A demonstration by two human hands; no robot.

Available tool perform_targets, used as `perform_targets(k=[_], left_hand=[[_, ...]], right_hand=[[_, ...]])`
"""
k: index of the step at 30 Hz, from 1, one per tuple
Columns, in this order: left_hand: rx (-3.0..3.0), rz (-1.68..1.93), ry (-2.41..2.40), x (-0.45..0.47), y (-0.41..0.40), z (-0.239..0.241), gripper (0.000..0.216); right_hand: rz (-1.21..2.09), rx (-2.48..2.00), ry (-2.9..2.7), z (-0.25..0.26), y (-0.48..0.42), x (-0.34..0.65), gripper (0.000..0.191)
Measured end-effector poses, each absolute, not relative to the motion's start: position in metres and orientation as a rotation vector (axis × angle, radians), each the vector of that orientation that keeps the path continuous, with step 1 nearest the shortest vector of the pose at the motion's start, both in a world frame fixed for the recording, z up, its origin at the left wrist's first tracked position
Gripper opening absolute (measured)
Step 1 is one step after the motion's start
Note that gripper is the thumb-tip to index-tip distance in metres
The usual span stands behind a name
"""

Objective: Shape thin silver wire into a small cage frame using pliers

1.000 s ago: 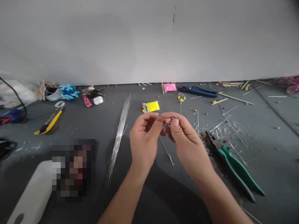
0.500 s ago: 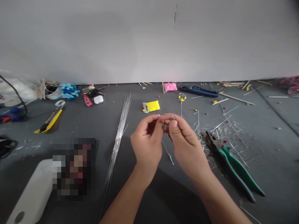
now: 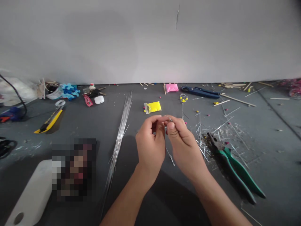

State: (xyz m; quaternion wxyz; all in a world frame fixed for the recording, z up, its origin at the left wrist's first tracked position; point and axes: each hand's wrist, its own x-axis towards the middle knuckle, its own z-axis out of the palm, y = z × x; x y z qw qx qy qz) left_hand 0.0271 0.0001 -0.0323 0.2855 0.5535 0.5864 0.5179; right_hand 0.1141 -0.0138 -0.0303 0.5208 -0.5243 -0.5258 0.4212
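Observation:
My left hand [image 3: 150, 146] and my right hand [image 3: 184, 144] meet above the dark grey table, fingertips pinched together on a thin piece of silver wire [image 3: 169, 153]. The wire bends into a small loop at the fingertips and its tail hangs down between the hands to a little twisted end. Both hands are closed on it. A long bundle of straight silver wires [image 3: 118, 138] lies on the table just left of my left hand. Green-handled pliers [image 3: 231, 166] lie to the right of my right hand among cut wire bits.
A yellow packet [image 3: 152, 107], a pink packet [image 3: 171, 88], a blue tool [image 3: 199, 91] and a small wire piece with yellow beads [image 3: 182, 99] lie further back. A yellow utility knife [image 3: 49, 121], keys and a white earbud case [image 3: 99, 99] sit at the left. A white object [image 3: 33, 194] lies near left.
Both hands have drawn closer together and shifted slightly, the right hand moving left; the pinch on the wire loop has tightened. Nothing on the table has moved.

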Motion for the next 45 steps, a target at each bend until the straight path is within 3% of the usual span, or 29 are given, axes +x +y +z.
perform_targets(k=[22, 37, 45], left_hand=[[1.332, 1.257, 1.462, 0.028, 0.003, -0.029, 0.015], [0.863, 1.269, 1.067, 0.024, 0.011, -0.036, 0.013], [0.927, 1.143, 0.968, 0.016, 0.012, -0.026, 0.016]], right_hand=[[1.009, -1.287, -1.326, -0.033, -0.014, 0.115, 0.027], [1.16, -1.173, -1.224, -0.034, -0.009, 0.131, 0.024], [1.191, -1.102, -1.231, -0.028, -0.007, 0.144, 0.022]])
